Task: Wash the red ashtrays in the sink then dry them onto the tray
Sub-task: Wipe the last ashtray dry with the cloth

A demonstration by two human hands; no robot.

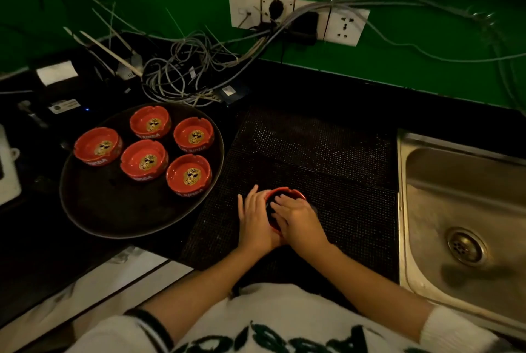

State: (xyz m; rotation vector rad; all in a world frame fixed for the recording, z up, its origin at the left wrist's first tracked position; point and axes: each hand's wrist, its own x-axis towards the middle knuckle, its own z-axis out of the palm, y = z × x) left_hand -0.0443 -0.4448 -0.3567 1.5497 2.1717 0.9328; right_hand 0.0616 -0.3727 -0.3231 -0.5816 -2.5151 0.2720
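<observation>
Over the black dotted mat, my left hand cups a red ashtray from its left side and holds it tilted toward me. My right hand lies across the ashtray's bowl and presses what looks like a dark cloth into it. Most of that ashtray is hidden by my hands. A round dark tray sits to the left and carries several red ashtrays with gold emblems, all upright. The steel sink is at the right, with nothing in its basin.
A tangle of cables lies on the black counter behind the tray, below a white socket strip on the green wall. Small devices and white labels crowd the far left. The counter's front edge runs just before my body.
</observation>
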